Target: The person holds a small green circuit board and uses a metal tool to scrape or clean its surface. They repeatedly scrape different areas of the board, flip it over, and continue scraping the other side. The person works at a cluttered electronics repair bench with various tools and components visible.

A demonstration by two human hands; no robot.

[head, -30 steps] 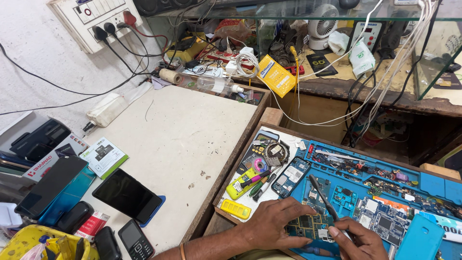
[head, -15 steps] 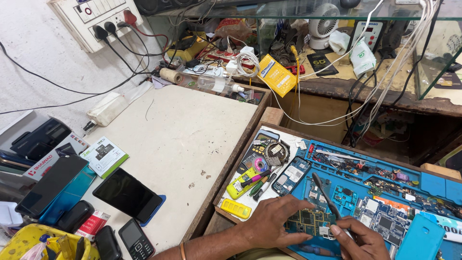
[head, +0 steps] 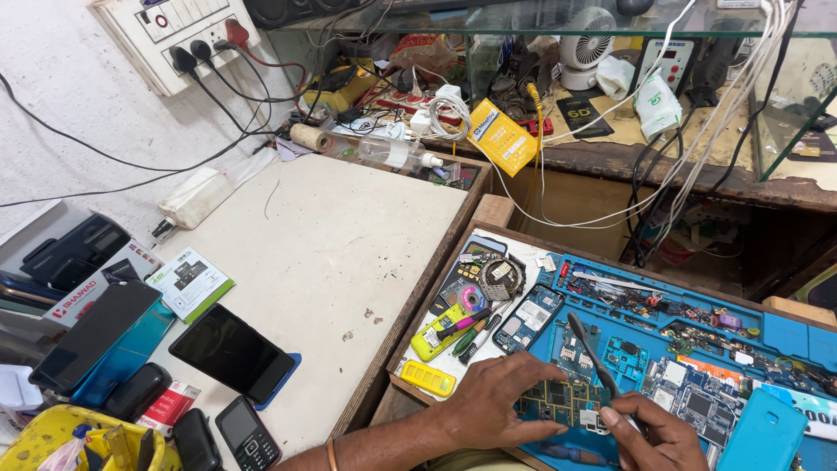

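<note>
Little has shifted since the earlier frames: our right hand (head: 654, 432) has drawn slightly in toward the board with the tool, and our left hand (head: 501, 406) stays planted where it was.

Going from the biggest thing down, the pale desk (head: 349, 253) fills the left half of the view, carrying a dark smartphone (head: 231, 353) lying flat, a small keypad phone (head: 247, 433) and a green-and-white leaflet (head: 190, 281). To its right sits the blue repair mat (head: 785, 336), its compartments crowded with small parts and loose boards. A yellow box (head: 501, 137) leans by the cables further back.

On the near edge of the mat lies the green circuit board (head: 558, 401). Our left hand is spread flat, fingers pressing down on the board's left part, not closed round anything. Our right hand is pinched shut on the dark tweezers (head: 597, 359), whose tips angle up and left over the board.

We judge the board to be light, thin and stiff, but fragile: its tiny soldered parts would knock off easily. It would best be held by its bare edges or pinned flat with light fingertip pressure, never squeezed across the components. The tweezers look slim and slippery, so a pinch low on the shaft suits them.
</note>
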